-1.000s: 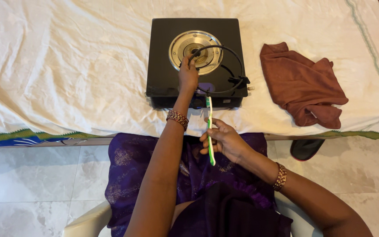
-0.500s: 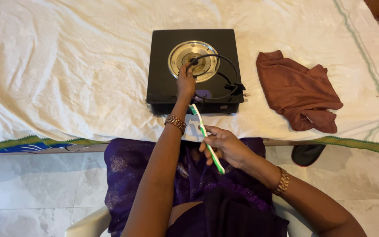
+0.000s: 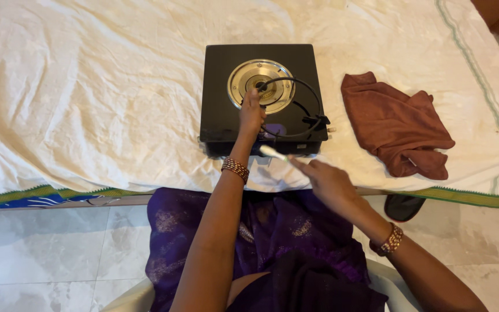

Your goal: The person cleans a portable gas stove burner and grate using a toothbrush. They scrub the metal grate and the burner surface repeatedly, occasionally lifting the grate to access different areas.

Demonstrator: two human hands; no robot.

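1. Toothbrush (image 3: 274, 153) sits in my right hand (image 3: 326, 180), fingers closed round its handle, which the hand hides; only the white head end pokes out toward the stove's front edge.
2. Stove (image 3: 220, 98), black and square, lies on the white cloth (image 3: 88, 86) straight ahead of me, with a round steel burner (image 3: 261, 85) near its middle.
3. My left hand (image 3: 251, 112) rests on the stove top just below the burner, fingertips pinched on the black wire ring (image 3: 313, 95) where it crosses the burner.
4. That ring loops from the burner out to the right and back to a small clamp at the stove's right front corner.
5. Both my wrists wear beaded bangles; the left arm crosses in front of the toothbrush head.
6. A brown rag (image 3: 397, 124) lies crumpled on the cloth to the right of the stove, apart from it.
7. The cloth's green border hangs over the near edge, above my purple lap (image 3: 272, 231).
8. A dark sandal (image 3: 402, 206) shows on the tiled floor under the edge, right of my arm.
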